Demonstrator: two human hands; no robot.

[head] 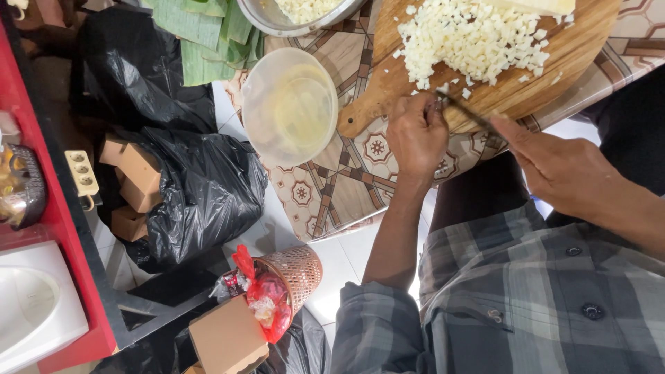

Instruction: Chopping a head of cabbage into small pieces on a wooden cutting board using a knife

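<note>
the patterned tabletop (346, 187) carries everything, and its near edge runs just under both wrists. on it lies a round wooden cutting board (526, 83) whose near rim juts a little past that edge; a hard press there could tip it, i judge. beside the board, toward the left corner, an empty translucent plastic bowl (289, 105) sits close to the table edge, light enough for a stray elbow to knock it off. at the far edge a metal bowl (291, 17) holds more white dice, next to green banana leaves (201, 34).

a heap of small white cubes (471, 38) covers the middle of the board, and loose bits lie scattered near its rim, likely to roll off if swept.

the right hand (568, 173) is curled closed round the handle of a knife (465, 114), the blade pointing toward the left hand (415, 131). that hand is curled too, fingertips pinched at the blade tip, seemingly wiping stuck bits; what it grips is too small to tell. a slip along the edge could cut those fingers.
</note>
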